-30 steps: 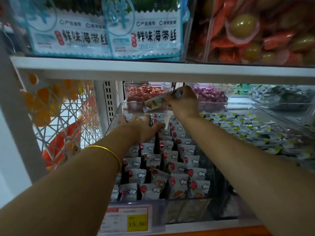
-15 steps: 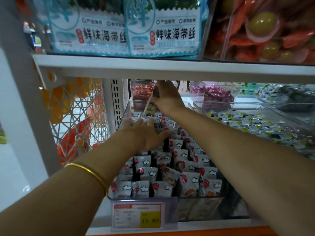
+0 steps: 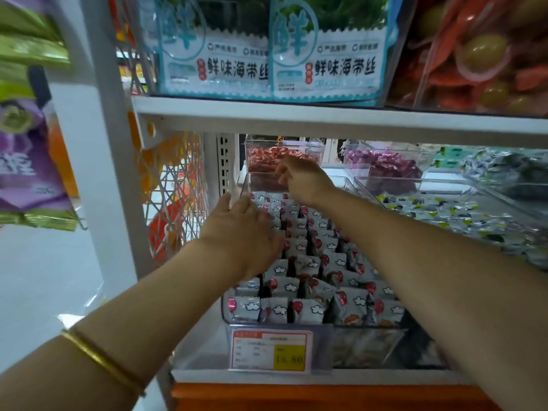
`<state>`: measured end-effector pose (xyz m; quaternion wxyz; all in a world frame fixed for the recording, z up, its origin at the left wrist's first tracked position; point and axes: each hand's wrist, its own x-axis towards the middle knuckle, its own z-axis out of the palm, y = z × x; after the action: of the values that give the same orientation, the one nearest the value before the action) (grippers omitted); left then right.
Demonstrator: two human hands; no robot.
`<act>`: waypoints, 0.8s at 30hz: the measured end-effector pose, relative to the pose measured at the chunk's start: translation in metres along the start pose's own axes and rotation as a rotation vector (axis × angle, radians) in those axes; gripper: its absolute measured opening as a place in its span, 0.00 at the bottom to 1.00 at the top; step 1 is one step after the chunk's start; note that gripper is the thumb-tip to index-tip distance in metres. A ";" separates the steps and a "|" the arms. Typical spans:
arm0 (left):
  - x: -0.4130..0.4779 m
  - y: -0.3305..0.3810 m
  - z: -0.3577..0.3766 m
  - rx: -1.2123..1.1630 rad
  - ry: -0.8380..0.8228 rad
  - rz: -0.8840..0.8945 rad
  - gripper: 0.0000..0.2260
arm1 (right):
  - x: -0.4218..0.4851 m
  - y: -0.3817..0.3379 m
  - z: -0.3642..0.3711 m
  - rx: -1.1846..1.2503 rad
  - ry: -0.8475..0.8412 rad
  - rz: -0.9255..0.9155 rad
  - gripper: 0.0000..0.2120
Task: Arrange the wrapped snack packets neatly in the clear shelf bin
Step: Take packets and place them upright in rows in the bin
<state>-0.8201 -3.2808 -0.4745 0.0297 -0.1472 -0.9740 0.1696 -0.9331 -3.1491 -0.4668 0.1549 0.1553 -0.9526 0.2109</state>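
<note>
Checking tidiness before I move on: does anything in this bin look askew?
Yes. At the front right of the clear bin, several snack packets lean sideways and overlap; the left rows stand upright and even.

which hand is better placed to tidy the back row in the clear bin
Right. The right hand hangs over the back row of white wrapped snack packets in the clear plastic bin; the left hand lies flat on nearer rows.

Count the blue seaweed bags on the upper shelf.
2, side by side on the upper shelf: the left bag and the right bag. Others may be hidden behind them.
</note>
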 end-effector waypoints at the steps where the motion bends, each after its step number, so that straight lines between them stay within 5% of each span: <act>1: -0.002 -0.001 0.000 -0.039 0.032 0.010 0.27 | -0.006 -0.003 -0.006 0.047 0.006 0.006 0.11; 10: -0.053 0.015 0.012 -0.302 0.247 0.017 0.22 | -0.138 -0.027 -0.044 0.406 0.107 -0.042 0.08; 16: -0.084 0.034 0.031 -0.286 0.279 0.090 0.23 | -0.190 -0.025 -0.046 0.267 0.120 -0.020 0.07; 24: -0.097 0.035 0.039 -0.222 0.309 -0.017 0.33 | -0.188 -0.025 -0.035 -0.247 0.061 -0.088 0.12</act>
<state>-0.7220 -3.2906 -0.5235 0.1638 -0.1657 -0.9718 0.0364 -0.7461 -3.1115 -0.4958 0.2110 0.1700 -0.9584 0.0894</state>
